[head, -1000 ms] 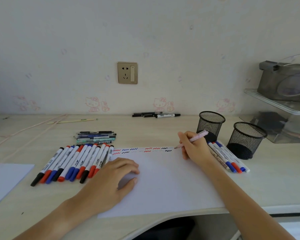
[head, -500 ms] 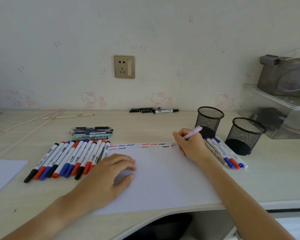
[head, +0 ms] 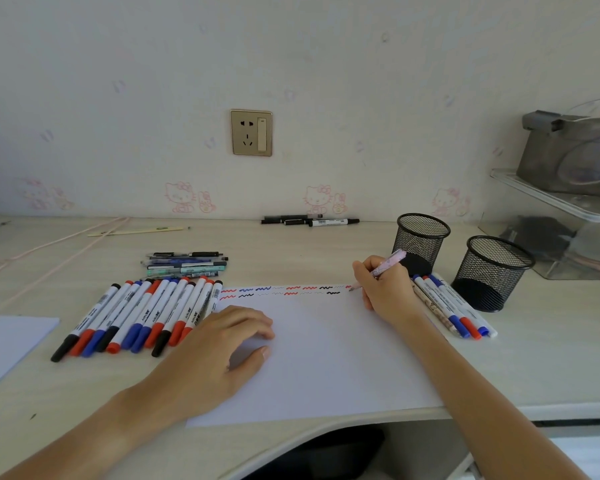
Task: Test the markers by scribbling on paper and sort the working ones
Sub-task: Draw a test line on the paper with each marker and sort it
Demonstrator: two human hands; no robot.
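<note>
At about nine o'clock from the sheet's centre lies a row of capped markers (head: 142, 315), side by side and fanned slightly, with black, red and blue caps toward the person; laid out like this, each one is easy to pick singly, and I judge they are a sorted or waiting batch. Just behind them, at ten o'clock, a small bundle of thinner pens (head: 186, 265) sits apart, probably kept as a separate kind.

The left hand (head: 222, 344) rests on the paper (head: 326, 368) near its left edge, fingers loosely bent with the tips and thumb on the sheet, grasping nothing; its job appears to be pinning the paper so it does not slide under the strokes.

Along the sheet's far edge, at twelve o'clock, run two lines of short red, blue and black scribbles (head: 284, 292), packed tightly to save room for further tests.

At one o'clock the right hand (head: 385, 289) grips a pink pen (head: 381, 270) in a writing hold, its tip touching the paper at the end of the upper line, where a small red mark shows.

Just beside that wrist, at two to three o'clock, a few markers (head: 454, 306) lie together. Past them stand two mesh cups (head: 421, 242), both apparently empty, likely meant for sorting.
</note>
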